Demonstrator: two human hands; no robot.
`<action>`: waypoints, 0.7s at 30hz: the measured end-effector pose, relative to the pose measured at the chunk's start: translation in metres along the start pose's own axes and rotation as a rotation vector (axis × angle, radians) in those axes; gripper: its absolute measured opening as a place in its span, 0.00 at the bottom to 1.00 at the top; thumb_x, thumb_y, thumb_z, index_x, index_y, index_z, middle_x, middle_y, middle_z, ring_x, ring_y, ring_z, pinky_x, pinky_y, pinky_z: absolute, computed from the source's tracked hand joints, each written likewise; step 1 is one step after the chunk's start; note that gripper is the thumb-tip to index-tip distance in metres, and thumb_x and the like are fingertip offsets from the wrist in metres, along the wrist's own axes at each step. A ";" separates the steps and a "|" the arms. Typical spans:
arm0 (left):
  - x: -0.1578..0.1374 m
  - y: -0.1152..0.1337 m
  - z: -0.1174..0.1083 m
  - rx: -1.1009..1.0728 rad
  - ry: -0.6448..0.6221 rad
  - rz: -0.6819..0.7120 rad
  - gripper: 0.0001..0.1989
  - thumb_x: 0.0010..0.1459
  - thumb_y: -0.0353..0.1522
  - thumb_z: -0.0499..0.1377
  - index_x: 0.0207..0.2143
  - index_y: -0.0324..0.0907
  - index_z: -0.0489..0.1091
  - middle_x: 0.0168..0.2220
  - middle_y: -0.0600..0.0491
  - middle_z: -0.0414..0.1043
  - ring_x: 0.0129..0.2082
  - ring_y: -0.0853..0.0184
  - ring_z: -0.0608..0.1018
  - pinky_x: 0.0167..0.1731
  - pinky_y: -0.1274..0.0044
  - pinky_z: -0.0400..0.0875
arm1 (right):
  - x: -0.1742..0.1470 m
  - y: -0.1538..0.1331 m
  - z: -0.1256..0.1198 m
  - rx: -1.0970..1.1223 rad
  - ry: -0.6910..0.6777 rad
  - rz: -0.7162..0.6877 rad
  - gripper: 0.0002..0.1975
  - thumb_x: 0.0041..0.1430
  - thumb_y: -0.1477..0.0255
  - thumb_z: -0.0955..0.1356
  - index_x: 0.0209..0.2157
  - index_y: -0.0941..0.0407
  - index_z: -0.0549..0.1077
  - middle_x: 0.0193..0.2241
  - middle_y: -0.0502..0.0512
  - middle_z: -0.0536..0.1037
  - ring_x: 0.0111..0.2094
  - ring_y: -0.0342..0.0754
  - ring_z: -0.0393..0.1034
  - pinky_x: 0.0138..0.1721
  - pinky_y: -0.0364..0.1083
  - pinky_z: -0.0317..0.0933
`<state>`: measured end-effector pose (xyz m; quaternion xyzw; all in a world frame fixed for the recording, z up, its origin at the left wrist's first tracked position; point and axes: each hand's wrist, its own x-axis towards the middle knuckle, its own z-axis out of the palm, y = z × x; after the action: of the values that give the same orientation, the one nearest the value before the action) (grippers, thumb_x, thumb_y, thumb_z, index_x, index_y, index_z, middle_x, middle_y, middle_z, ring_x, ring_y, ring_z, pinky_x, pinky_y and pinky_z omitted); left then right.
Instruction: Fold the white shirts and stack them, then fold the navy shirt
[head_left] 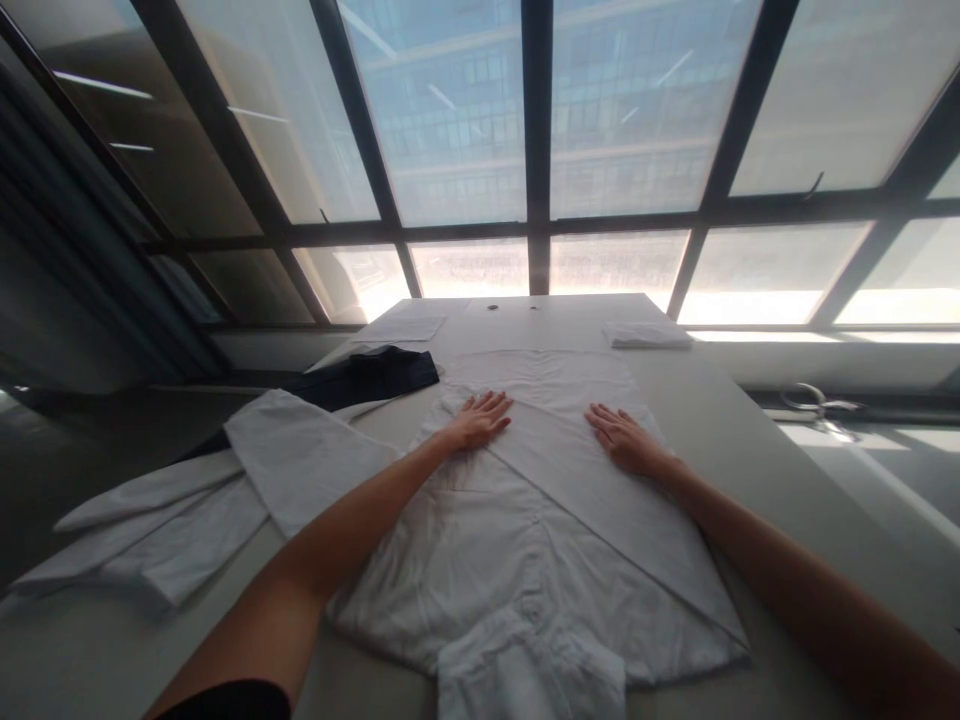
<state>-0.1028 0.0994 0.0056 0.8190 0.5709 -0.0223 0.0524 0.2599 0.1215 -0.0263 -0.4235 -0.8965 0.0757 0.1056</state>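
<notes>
Head view: white shirt point(480, 560) flat on white table point(690, 410), directly ahead of the wearer, collar point(531, 660) at the near edge. Placket runs up the middle; one layer folded diagonally across from the right, light wrinkling throughout. Left hand point(480, 420) and right hand point(626, 440) both palm-down on it, fingers extended, nothing gripped. White cloth point(315, 450) spread left; can't tell if it's joined to the shirt. Dark cloth point(375, 378) beyond that.

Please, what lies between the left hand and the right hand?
In the head view, only the spread white fabric garment lies between left hand and right hand.
</notes>
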 end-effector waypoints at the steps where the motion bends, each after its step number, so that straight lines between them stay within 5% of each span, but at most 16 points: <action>1: 0.002 -0.011 0.001 0.004 0.013 -0.047 0.32 0.72 0.48 0.35 0.73 0.46 0.42 0.74 0.50 0.34 0.73 0.56 0.40 0.67 0.56 0.38 | 0.000 0.000 0.000 -0.005 0.000 -0.001 0.28 0.71 0.66 0.52 0.68 0.60 0.58 0.70 0.61 0.53 0.71 0.53 0.43 0.68 0.59 0.40; 6: 0.014 -0.033 0.007 0.017 0.027 -0.147 0.34 0.71 0.49 0.36 0.73 0.44 0.42 0.74 0.49 0.35 0.73 0.55 0.41 0.67 0.56 0.41 | -0.001 0.001 0.001 -0.017 0.012 -0.007 0.28 0.72 0.66 0.52 0.68 0.60 0.58 0.70 0.62 0.54 0.71 0.53 0.43 0.68 0.58 0.41; 16: 0.032 -0.024 0.002 -0.023 0.032 -0.475 0.38 0.68 0.54 0.36 0.73 0.44 0.41 0.74 0.45 0.36 0.72 0.49 0.43 0.66 0.54 0.43 | -0.001 0.002 0.003 -0.008 0.027 -0.014 0.28 0.71 0.65 0.52 0.68 0.59 0.59 0.69 0.63 0.55 0.70 0.53 0.44 0.68 0.60 0.42; 21: 0.034 -0.023 0.006 0.008 0.107 -0.496 0.37 0.68 0.53 0.36 0.72 0.44 0.45 0.73 0.45 0.41 0.72 0.51 0.47 0.66 0.54 0.44 | 0.000 0.002 0.004 0.002 0.023 -0.007 0.28 0.71 0.65 0.52 0.68 0.60 0.59 0.69 0.63 0.54 0.71 0.53 0.44 0.68 0.59 0.42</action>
<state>-0.1124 0.1379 -0.0051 0.6541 0.7563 0.0068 0.0116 0.2605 0.1227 -0.0304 -0.4211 -0.8967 0.0712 0.1166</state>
